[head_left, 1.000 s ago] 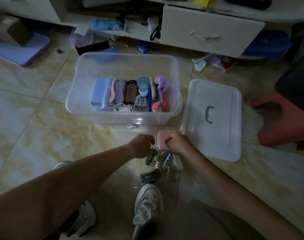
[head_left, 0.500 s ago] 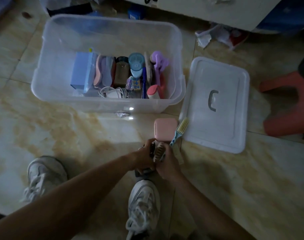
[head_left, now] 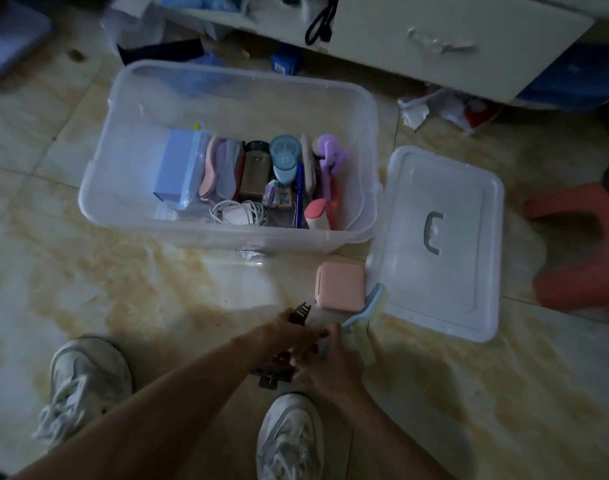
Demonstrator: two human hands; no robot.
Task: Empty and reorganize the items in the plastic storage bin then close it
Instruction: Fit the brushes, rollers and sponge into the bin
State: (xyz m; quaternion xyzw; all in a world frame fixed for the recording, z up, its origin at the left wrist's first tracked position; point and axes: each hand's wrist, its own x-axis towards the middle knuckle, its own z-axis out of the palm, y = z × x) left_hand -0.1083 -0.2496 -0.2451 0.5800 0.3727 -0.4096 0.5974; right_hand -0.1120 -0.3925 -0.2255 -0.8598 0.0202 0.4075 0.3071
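Storage bin (head_left: 226, 233): clear plastic, smooth, faintly cloudy. Lid (head_left: 438, 244): same translucent plastic, with opaque grey plastic handle (head_left: 433, 232). Pink case (head_left: 339, 286): matt, smooth plastic. Floor (head_left: 129, 289): glossy polished tile, marbled, reflecting light. Shoes (head_left: 289, 441): white, scuffed, with woven cloth laces. Stool (head_left: 580, 251): matt red plastic.

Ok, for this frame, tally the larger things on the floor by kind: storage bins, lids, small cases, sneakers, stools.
Clear plastic storage bin: 1
Clear plastic lid with grey handle: 1
Pink square case: 1
White sneakers: 2
Red plastic stool: 1
Total: 6
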